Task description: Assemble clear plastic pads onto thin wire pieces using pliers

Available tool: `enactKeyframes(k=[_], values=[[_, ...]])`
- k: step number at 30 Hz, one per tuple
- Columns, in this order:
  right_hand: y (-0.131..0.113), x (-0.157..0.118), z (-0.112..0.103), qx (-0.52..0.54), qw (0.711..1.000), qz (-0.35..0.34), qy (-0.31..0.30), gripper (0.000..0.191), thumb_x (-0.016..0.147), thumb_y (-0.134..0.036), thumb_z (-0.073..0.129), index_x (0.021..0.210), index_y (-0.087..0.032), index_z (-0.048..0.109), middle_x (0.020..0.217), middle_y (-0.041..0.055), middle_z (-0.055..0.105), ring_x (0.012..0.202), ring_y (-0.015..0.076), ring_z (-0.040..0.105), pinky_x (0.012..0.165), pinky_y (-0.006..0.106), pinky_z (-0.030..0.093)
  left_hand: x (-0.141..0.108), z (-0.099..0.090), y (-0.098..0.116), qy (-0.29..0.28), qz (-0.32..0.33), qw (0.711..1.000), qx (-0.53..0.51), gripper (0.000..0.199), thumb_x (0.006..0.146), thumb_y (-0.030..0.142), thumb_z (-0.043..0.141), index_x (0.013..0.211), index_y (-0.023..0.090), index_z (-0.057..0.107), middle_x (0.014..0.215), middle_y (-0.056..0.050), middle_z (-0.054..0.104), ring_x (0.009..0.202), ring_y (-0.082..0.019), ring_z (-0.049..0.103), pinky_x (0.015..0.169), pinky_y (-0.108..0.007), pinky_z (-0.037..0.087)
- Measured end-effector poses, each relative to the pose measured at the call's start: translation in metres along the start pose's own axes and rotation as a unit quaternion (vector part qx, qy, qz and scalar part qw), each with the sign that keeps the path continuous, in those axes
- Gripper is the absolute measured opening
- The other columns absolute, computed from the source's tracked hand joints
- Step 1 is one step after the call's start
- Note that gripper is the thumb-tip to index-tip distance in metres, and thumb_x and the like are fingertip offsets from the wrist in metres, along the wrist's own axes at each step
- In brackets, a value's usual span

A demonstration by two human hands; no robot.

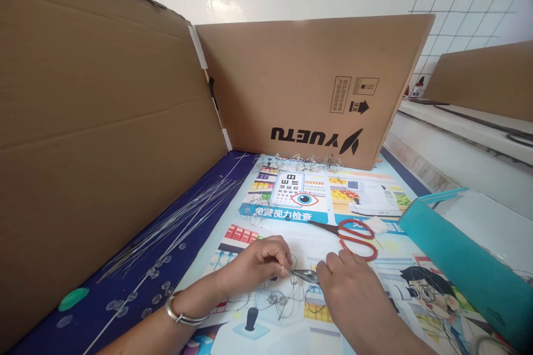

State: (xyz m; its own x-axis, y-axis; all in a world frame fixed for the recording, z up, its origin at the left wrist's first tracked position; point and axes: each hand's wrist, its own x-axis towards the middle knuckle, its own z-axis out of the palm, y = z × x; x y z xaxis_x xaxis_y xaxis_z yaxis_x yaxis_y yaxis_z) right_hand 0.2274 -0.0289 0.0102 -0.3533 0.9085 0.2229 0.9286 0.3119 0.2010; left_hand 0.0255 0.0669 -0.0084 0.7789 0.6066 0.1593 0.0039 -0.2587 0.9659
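My left hand (258,266), with a silver bracelet (183,316) on its wrist, pinches a thin wire between thumb and fingertips. My right hand (353,294) is closed around small metal pliers (306,275). The pliers' jaws point left and meet the wire just by my left fingertips. Below hangs or lies a loose tangle of bent wire with clear beads (280,299); whether it touches the mat I cannot tell. Scissors with red handles (358,231) lie just beyond my right hand, partly open.
Straight wires (183,211) and loose clear beads (156,272) lie on the blue surface at left, near a green oval piece (74,299). Finished-looking wire pieces (308,163) line the back cardboard panel (308,77). Another cardboard wall (95,111) rises left; a teal box (466,266) stands right.
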Motion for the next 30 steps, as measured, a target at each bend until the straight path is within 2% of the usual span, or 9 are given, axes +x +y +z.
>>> enactKeyframes(k=[6,12,16,20,24,30], values=[[0.0,0.001,0.002,-0.007,0.999,-0.001,0.036,0.018,0.065,-0.004,0.057,0.072,-0.02,0.055,0.069,0.002,0.052,0.068,0.0192,0.043,0.062,0.034,0.025,-0.001,0.0,-0.001,0.005,0.008,1.0,-0.002,0.008,0.077,0.02,0.065,0.073,0.013,0.064,0.084,-0.004,0.058,0.074,-0.012,0.056,0.067,-0.024,0.046],[0.005,0.001,0.008,-0.005,0.997,-0.006,0.078,0.016,0.074,-0.007,0.053,0.083,-0.019,0.058,0.074,0.003,0.051,0.072,0.0195,0.042,0.067,0.035,0.028,-0.002,-0.004,-0.006,0.031,0.007,0.999,-0.034,0.01,0.078,0.02,0.065,0.073,0.013,0.061,0.089,-0.005,0.058,0.078,-0.012,0.056,0.069,-0.025,0.046],[0.009,0.001,0.011,0.078,0.988,0.012,0.13,0.017,0.08,-0.01,0.047,0.089,-0.019,0.059,0.074,0.003,0.049,0.073,0.019,0.042,0.067,0.034,0.03,0.0,-0.006,-0.006,0.041,0.015,0.998,-0.039,0.011,0.077,0.019,0.066,0.07,0.012,0.061,0.088,-0.005,0.059,0.076,-0.012,0.057,0.069,-0.026,0.046],[0.012,0.001,0.015,0.207,0.959,0.033,0.189,0.019,0.083,-0.015,0.045,0.099,-0.017,0.057,0.081,0.005,0.05,0.08,0.0194,0.043,0.074,0.035,0.035,0.0,-0.007,-0.005,0.036,0.025,0.997,-0.067,0.011,0.076,0.02,0.067,0.07,0.012,0.061,0.088,-0.006,0.059,0.075,-0.012,0.058,0.068,-0.026,0.048],[0.013,0.001,0.02,0.265,0.946,0.052,0.179,0.019,0.084,-0.015,0.044,0.098,-0.018,0.056,0.083,0.0047,0.05,0.081,0.0187,0.045,0.074,0.034,0.036,-0.001,-0.007,-0.006,0.029,0.022,0.995,-0.097,0.014,0.075,0.022,0.069,0.07,0.012,0.061,0.088,-0.006,0.059,0.076,-0.013,0.06,0.069,-0.028,0.05],[0.012,0.003,0.028,0.26,0.949,0.054,0.17,0.018,0.084,-0.017,0.044,0.094,-0.019,0.058,0.08,0.0038,0.051,0.078,0.0178,0.047,0.07,0.031,0.038,-0.002,-0.006,-0.004,0.014,0.025,0.988,-0.153,0.016,0.068,0.02,0.075,0.065,0.011,0.061,0.083,-0.004,0.058,0.073,-0.015,0.063,0.067,-0.029,0.052]])
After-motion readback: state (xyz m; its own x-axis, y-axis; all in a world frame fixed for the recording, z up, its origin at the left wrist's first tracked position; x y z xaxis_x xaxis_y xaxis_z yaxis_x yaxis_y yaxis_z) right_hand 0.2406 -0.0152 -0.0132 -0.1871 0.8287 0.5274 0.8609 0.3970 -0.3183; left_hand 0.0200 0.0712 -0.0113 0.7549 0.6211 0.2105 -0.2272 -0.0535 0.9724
